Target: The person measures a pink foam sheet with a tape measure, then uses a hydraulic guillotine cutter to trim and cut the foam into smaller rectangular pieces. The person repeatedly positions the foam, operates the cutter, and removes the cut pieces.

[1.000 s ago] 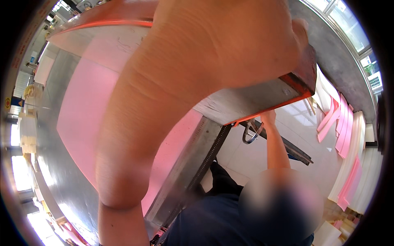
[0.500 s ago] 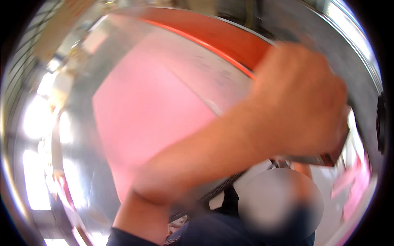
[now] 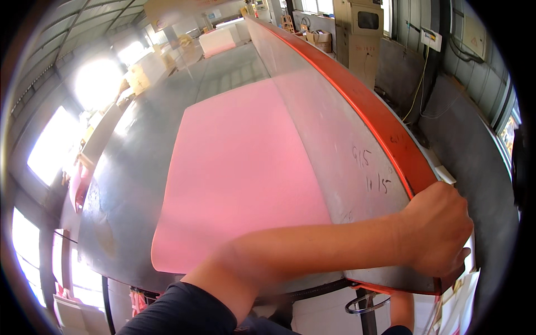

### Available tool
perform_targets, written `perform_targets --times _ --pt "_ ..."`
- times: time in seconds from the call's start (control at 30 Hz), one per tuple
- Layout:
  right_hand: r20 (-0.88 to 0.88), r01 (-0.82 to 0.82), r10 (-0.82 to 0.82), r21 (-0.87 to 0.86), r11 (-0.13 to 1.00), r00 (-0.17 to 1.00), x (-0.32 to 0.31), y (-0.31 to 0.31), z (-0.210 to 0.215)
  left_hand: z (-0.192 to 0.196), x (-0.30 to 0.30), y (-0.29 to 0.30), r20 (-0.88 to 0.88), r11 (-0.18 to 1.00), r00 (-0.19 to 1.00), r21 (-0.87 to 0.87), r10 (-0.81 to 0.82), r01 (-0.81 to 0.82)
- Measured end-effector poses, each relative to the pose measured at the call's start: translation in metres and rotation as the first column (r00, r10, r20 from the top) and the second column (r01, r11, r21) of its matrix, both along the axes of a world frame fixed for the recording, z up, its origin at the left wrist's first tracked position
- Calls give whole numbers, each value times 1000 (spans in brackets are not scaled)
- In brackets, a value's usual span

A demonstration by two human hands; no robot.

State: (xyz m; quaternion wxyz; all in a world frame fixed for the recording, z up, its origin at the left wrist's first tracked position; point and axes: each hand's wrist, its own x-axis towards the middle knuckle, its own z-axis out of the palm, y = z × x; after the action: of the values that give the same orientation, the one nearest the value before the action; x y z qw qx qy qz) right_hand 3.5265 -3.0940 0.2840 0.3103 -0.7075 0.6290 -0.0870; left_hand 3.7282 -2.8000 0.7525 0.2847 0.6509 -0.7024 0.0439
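Gripping end of red-edged metal beam [image 3: 346, 128] with left hand [image 3: 438, 229], fingers closed; cannot tell fingers of right hand, hidden beneath, past right forearm [image 3: 402, 310]; alongside pink sheet [image 3: 240, 167] flat on metal table [image 3: 128, 190]; might skew or crease sheet by pushing unevenly

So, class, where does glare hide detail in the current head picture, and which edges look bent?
Head view: glare whites out the windows at left; head view: pale reflections brighten the grey metal tabletop; head view: the orange-topped beam, with the left hand closed over its near end, appears bowed, probably by the fisheye lens.
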Motion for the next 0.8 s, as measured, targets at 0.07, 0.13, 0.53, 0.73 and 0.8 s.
perform_targets --times 0.07,0.13,0.53,0.73,0.8 --pt "8 2 -2 -12 1000 1000 0 -3 0 6 -1 0 -11 999 1000 54 -2 3" --pt "18 22 -22 -28 999 1000 -13 -7 1 -1 -11 -7 5 999 999 20 -44 44" --pt "417 162 66 -487 858 907 -71 247 70 -245 13 276 -229 902 959 -358 166 -241" --pt "191 -671 864 -561 485 465 11 586 53 -408 -9 673 -272 284 294 -76 916 -956" --pt "178 -691 962 -669 272 206 61 704 69 -416 -12 756 -210 130 131 -20 969 -991"
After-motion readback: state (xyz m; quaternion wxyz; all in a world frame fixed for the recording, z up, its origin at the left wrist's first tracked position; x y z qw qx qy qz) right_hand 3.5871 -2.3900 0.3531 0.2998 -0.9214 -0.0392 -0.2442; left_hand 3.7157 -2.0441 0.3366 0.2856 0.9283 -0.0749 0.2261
